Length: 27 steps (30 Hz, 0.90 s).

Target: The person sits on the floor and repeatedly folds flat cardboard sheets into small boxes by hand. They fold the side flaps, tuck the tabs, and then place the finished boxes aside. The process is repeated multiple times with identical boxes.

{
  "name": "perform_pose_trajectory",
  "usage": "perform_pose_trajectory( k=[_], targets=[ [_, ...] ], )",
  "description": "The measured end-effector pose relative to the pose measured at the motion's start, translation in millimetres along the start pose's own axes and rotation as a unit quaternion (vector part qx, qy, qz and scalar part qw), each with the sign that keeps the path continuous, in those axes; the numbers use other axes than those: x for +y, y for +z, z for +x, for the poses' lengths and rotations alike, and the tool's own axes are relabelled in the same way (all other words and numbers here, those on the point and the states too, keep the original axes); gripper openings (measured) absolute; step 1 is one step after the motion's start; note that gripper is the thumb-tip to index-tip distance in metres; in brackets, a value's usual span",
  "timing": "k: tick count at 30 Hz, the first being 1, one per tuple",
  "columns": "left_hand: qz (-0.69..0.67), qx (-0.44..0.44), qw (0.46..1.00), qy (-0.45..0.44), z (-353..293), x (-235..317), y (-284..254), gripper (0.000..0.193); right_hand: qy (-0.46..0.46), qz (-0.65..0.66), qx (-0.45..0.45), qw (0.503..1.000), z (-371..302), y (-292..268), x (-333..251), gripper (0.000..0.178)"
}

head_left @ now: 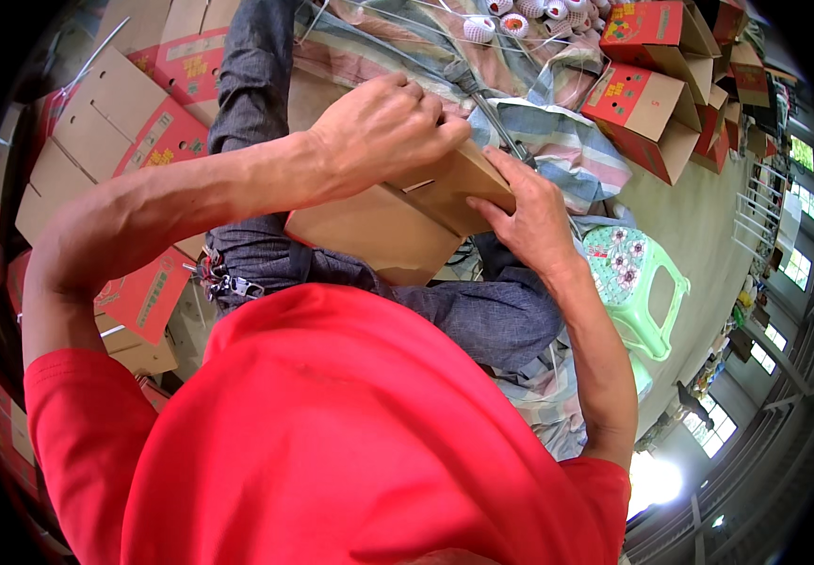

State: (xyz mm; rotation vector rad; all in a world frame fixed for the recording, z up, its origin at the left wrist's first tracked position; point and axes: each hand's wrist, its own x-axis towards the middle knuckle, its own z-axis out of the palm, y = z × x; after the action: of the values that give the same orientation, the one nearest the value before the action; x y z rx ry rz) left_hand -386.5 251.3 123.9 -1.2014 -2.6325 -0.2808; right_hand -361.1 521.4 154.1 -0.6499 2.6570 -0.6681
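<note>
A brown cardboard box (379, 226) with red on its outer side is tilted across my lap, between my legs. My right hand (531, 209) grips the right edge of its raised flap, thumb on the near face and fingers over the far side. Over the box's far edge, my left hand (383, 132) is closed, with its back toward me and its thumb by the flap's top corner. Its curled fingers are mostly hidden, so what they hold does not show. Just beyond the flap lies a dark metal rod-like tool (494, 111) on the striped cloth.
Flattened red-and-brown cartons (110, 122) are heaped at the left. Open cartons (647, 108) stand at the far right. Fruits in white foam nets (511, 24) lie on the striped sheet (558, 141). A green plastic stool (635, 282) stands by my right knee.
</note>
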Motion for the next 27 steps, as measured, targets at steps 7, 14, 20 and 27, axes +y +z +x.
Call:
perform_pose_trajectory(
  k=[7,14,20,27],
  targets=[
    [0.020,0.007,1.000,-0.020,-15,10,7,0.030,-0.028,-0.046,0.043,0.998,-11,11,-10,0.060],
    [0.023,0.040,0.999,0.006,-17,11,10,0.028,-0.027,-0.051,0.053,0.997,-20,18,-10,0.064],
    [0.052,0.039,0.998,0.005,-26,20,16,0.032,-0.032,-0.074,0.068,0.994,-27,36,-7,0.066],
    [0.017,-0.049,0.999,0.010,-52,33,36,0.070,-0.041,-0.125,0.069,0.989,-38,82,1,0.075]
  ],
)
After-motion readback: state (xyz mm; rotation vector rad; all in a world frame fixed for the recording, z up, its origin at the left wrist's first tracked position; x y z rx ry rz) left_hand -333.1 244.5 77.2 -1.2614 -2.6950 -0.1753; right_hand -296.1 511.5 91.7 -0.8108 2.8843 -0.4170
